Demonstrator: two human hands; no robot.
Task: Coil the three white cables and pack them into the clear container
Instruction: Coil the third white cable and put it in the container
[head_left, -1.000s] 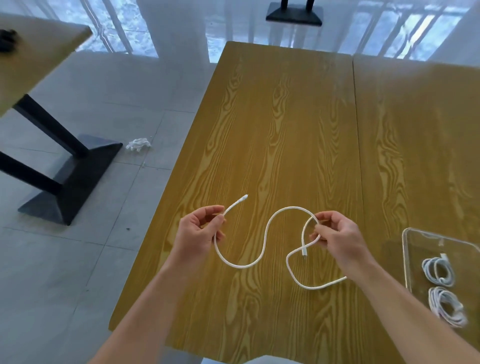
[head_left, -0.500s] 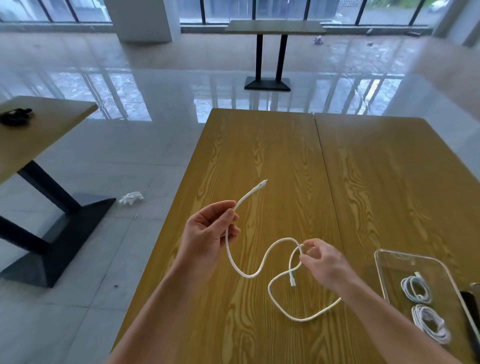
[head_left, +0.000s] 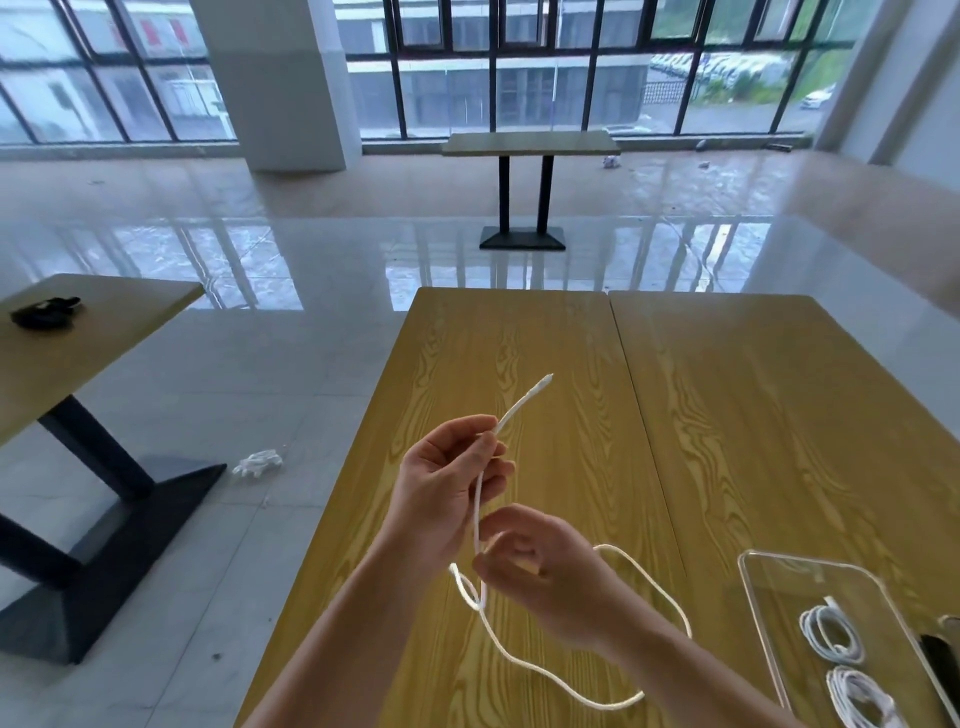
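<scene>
A loose white cable (head_left: 524, 662) hangs over the wooden table (head_left: 753, 415). My left hand (head_left: 447, 483) pinches it near one end, whose plug sticks up and away. My right hand (head_left: 550, 577), blurred, grips the cable lower down, just below the left hand; a wide loop runs around my right wrist. The clear container (head_left: 763, 613) stands at the lower right of the table. Inside it lie two coiled white cables, one coiled cable (head_left: 831, 631) behind the other coiled cable (head_left: 860, 699).
A dark object (head_left: 940, 665) lies right of the container at the frame edge. Another table (head_left: 98, 332) with a black item stands to the left, a crumpled white scrap (head_left: 257, 462) on the floor beside it. A third table (head_left: 530, 143) stands far back.
The view has tilted upward. My right hand moved left and up, close under my left hand, and the cable's S-shape became a wide loop around my right wrist.
</scene>
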